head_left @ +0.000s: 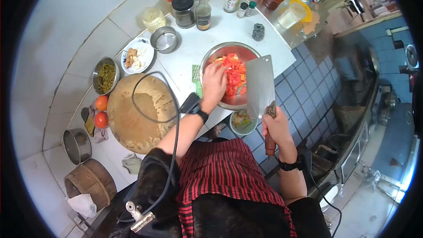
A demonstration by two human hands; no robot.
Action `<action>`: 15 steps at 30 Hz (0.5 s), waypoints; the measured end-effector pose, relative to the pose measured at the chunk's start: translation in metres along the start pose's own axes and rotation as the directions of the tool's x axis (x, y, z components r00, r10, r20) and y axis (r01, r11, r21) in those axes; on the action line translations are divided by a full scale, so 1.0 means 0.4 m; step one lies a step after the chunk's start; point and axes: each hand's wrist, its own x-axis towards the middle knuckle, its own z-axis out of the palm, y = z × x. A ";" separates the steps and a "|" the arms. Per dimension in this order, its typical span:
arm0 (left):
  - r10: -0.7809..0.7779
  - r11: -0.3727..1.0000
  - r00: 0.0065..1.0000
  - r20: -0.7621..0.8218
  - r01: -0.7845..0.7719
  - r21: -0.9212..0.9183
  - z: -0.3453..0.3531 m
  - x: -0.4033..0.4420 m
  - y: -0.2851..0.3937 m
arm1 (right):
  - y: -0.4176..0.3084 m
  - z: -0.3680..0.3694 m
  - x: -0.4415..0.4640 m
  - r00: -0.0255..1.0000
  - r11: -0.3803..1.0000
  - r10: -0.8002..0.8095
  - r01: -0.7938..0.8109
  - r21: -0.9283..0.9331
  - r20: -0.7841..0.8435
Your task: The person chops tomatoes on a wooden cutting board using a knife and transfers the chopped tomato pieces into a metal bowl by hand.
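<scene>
Left hand (214,81) over chopped red pieces (235,76) in a round steel bowl (242,49) — finger closure indeterminable; right hand (276,125) clamped on a brown-handled steel cleaver (261,86). Chopping appears advanced — two round red tomatoes (101,120), left of the left hand, are uncut.

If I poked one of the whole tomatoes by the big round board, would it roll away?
Probably a little: the lower tomato looks round. The round board sits close beside it, though, so that might stop it on that side. Its skin looks shiny, so it may feel slippery too.
</scene>
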 end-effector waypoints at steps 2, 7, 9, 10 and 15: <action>-0.071 0.994 0.995 -0.071 0.064 -0.092 -0.115 -0.035 -0.020 | -0.010 0.025 -0.013 1.000 0.999 -0.011 0.012 -0.048 0.022; -0.302 0.932 0.916 -0.266 0.342 0.121 -0.501 -0.224 -0.181 | 0.006 0.229 -0.054 0.963 0.978 -0.024 0.079 -0.192 0.270; -0.397 0.852 0.835 -0.381 0.490 0.186 -0.672 -0.322 -0.273 | 0.047 0.347 -0.062 0.913 0.977 -0.058 0.135 -0.166 0.404; -0.413 0.797 0.784 -0.463 0.557 0.232 -0.748 -0.369 -0.339 | 0.054 0.404 -0.068 0.886 0.932 -0.103 0.244 -0.266 0.452; -0.547 0.458 0.549 -0.632 0.828 0.324 -1.030 -0.502 -0.556 | 0.094 0.635 -0.087 0.761 0.431 -0.274 0.644 -0.632 0.588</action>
